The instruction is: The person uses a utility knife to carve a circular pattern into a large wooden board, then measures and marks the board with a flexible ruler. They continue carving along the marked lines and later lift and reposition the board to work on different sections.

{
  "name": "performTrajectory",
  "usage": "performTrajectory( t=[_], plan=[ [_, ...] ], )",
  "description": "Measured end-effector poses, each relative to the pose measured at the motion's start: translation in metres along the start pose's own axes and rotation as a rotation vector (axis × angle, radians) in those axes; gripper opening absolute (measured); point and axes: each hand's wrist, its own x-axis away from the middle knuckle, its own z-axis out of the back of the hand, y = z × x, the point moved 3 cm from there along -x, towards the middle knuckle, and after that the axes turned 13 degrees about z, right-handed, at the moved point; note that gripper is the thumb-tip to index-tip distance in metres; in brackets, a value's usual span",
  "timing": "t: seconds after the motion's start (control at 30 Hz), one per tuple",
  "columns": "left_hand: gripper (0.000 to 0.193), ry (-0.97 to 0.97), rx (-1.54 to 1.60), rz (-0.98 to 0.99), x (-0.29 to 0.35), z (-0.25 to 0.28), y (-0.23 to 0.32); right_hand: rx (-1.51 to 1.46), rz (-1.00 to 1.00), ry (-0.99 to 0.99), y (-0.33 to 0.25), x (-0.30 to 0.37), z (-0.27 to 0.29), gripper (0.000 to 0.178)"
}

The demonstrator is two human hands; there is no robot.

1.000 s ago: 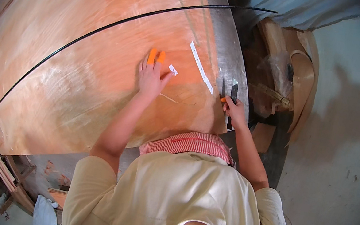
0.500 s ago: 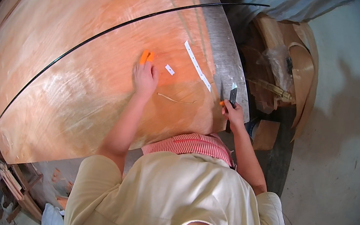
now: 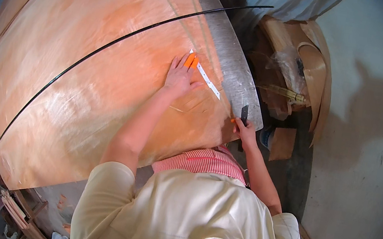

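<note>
A large sheet of thin orange-brown wood veneer [image 3: 82,76] lies spread over a table. My left hand [image 3: 180,76] rests flat on it, fingers apart, with orange fingertip covers, touching a strip of white tape [image 3: 206,77] near the sheet's right edge. My right hand [image 3: 245,131] is at the table's near right corner, shut on a small dark knife [image 3: 244,114] with an orange part by the thumb. A grey metal band [image 3: 231,60] runs along the right side of the sheet.
A thin black line [image 3: 112,45] curves across the veneer from lower left to upper right. Right of the table lie rolled veneer scraps and plastic [image 3: 300,72] on the pale concrete floor [image 3: 366,164]. Stacked wood strips [image 3: 19,212] sit at lower left.
My left hand has slid along the sheet toward the white tape. My right hand has stayed at the table corner with the knife.
</note>
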Motion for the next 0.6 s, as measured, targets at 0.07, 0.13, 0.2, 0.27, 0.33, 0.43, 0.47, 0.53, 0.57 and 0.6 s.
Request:
performTrajectory(
  t=[0.07, 0.13, 0.2, 0.27, 0.33, 0.43, 0.47, 0.53, 0.57, 0.6],
  plan=[
    [0.072, -0.051, -0.046, 0.009, -0.003, 0.001, 0.0, -0.04, -0.016, 0.03, 0.004, 0.005, 0.004, 0.02],
    [0.071, -0.085, -0.072, 0.014, -0.005, 0.005, 0.0, -0.043, -0.037, 0.049, 0.01, 0.009, 0.009, 0.02],
    [0.069, -0.102, -0.075, 0.02, -0.005, 0.009, -0.003, -0.052, -0.05, 0.06, 0.013, 0.012, 0.011, 0.02],
    [0.063, -0.016, -0.044, -0.006, -0.006, 0.009, -0.007, -0.068, -0.055, 0.064, 0.011, 0.014, 0.012, 0.02],
    [0.059, 0.027, -0.029, -0.019, -0.008, 0.009, -0.01, -0.082, -0.054, 0.065, 0.006, 0.016, 0.011, 0.019],
    [0.053, 0.042, -0.016, -0.032, -0.015, 0.007, -0.012, -0.073, -0.057, 0.05, 0.006, 0.016, 0.011, 0.019],
    [0.052, 0.052, 0.002, -0.044, -0.016, 0.007, -0.013, -0.065, -0.059, 0.042, 0.007, 0.015, 0.011, 0.019],
    [0.051, -0.003, -0.043, -0.045, -0.02, 0.015, -0.007, -0.044, -0.05, 0.034, 0.01, 0.013, 0.014, 0.02],
    [0.053, -0.068, -0.108, -0.032, -0.024, 0.018, -0.004, -0.033, -0.045, 0.03, 0.011, 0.013, 0.014, 0.02],
    [0.054, -0.126, -0.173, -0.012, -0.026, 0.023, -0.003, -0.036, -0.041, 0.027, 0.009, 0.013, 0.014, 0.02]
  ],
)
